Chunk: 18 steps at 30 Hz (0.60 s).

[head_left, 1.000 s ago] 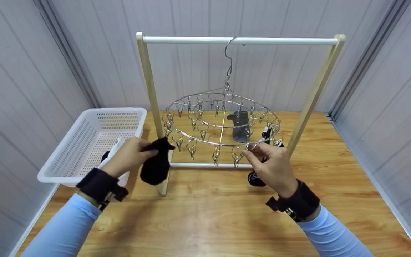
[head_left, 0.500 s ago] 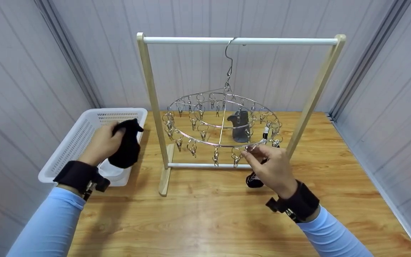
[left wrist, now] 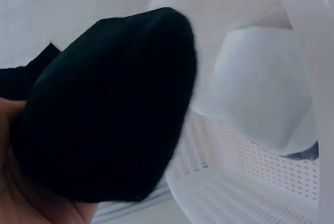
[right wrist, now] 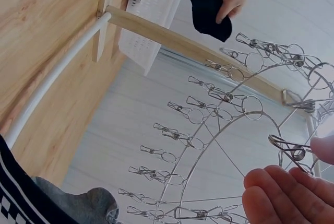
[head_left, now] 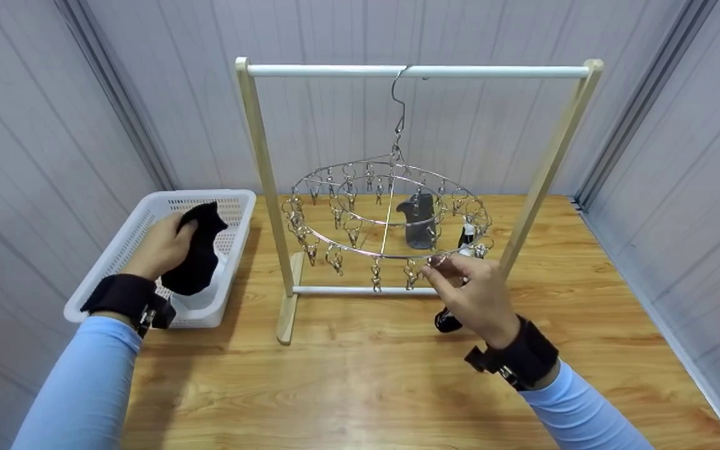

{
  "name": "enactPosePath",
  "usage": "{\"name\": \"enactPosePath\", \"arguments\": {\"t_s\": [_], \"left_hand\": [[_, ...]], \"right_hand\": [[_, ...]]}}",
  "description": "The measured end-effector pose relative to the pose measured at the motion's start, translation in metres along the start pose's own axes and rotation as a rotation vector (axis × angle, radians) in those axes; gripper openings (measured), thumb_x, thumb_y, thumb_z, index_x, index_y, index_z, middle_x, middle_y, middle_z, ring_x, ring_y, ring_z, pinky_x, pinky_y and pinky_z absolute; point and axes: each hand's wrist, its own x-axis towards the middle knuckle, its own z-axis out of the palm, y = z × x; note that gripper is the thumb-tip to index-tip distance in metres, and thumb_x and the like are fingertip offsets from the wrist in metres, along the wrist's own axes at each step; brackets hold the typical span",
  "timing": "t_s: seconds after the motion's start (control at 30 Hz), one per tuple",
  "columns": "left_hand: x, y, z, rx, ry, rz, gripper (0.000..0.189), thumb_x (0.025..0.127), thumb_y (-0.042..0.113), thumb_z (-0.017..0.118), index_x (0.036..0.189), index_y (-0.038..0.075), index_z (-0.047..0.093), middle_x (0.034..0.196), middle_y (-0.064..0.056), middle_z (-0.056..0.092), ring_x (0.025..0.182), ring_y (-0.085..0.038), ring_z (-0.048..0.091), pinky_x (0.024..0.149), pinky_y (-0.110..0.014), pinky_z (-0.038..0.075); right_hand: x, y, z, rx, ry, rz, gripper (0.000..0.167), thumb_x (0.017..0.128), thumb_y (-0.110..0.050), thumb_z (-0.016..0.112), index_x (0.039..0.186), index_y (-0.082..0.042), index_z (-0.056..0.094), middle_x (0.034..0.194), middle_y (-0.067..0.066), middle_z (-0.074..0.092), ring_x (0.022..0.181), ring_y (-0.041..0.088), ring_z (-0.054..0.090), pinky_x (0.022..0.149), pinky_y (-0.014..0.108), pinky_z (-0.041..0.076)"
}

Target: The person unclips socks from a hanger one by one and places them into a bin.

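Note:
My left hand [head_left: 159,247] grips a black sock [head_left: 194,256] over the white basket [head_left: 246,219]; the left wrist view shows the sock large, its far end spread out. At the round metal clip hanger [head_left: 347,245], my right hand [head_left: 475,290] pinches a wire clip [right wrist: 295,151] between thumb and fingers at the near right of the ring. Nothing hangs in that clip. Partly hidden behind this hand is a black-and-white patterned sock [head_left: 447,320] on the ring's right side. A grey sock [head_left: 420,228] hangs farther back.
In the basket lies a white sock [left wrist: 266,88] with something dark grey [left wrist: 308,152] beneath it. A wooden stand with a white top bar [head_left: 335,71] carries the hanger by its hook [head_left: 399,94]. Panelled walls [head_left: 666,187] close in the wooden table [head_left: 360,387] on three sides.
The left hand has carried the black sock leftward, from beside the stand's left post to above the basket. The right hand has stayed at the same clip.

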Motion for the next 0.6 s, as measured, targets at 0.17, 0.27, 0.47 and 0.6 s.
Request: {"name": "enactPosePath", "arguments": {"t_s": [0.17,0.27,0.47,0.6], "left_hand": [[0.007,-0.010,0.003,0.058,-0.147,-0.025,0.033,0.114,0.017,0.044,0.099,-0.009,0.060,0.095,-0.028,0.066,0.088,-0.041,0.066,0.078,-0.051,0.054],[0.010,-0.014,0.005,0.047,-0.215,-0.066,0.030,0.111,0.012,0.048,0.099,-0.012,0.061,0.087,-0.022,0.066,0.077,-0.033,0.067,0.064,-0.036,0.056],[0.014,-0.017,0.010,0.071,-0.282,-0.155,0.027,0.108,0.009,0.048,0.098,-0.013,0.060,0.083,-0.019,0.063,0.070,-0.026,0.064,0.056,-0.032,0.057],[0.013,-0.016,0.010,0.169,-0.300,-0.184,0.027,0.106,0.009,0.048,0.098,-0.014,0.060,0.087,-0.026,0.064,0.074,-0.033,0.065,0.063,-0.038,0.056]], "right_hand": [[0.000,0.000,0.000,0.019,-0.019,0.017,0.005,0.088,0.004,0.084,0.091,0.001,0.080,0.084,0.013,0.082,0.066,0.024,0.077,0.066,0.012,0.059],[0.000,-0.001,0.000,0.044,-0.025,0.023,0.006,0.088,0.005,0.083,0.091,0.002,0.080,0.085,0.014,0.082,0.067,0.026,0.078,0.067,0.013,0.061],[-0.001,-0.003,-0.001,0.091,-0.036,0.041,0.006,0.088,0.008,0.082,0.091,0.004,0.078,0.085,0.016,0.082,0.069,0.029,0.079,0.067,0.017,0.063],[0.000,-0.003,-0.001,0.093,-0.045,0.046,0.006,0.088,0.008,0.082,0.091,0.004,0.078,0.086,0.016,0.082,0.070,0.029,0.079,0.069,0.015,0.063]]}}
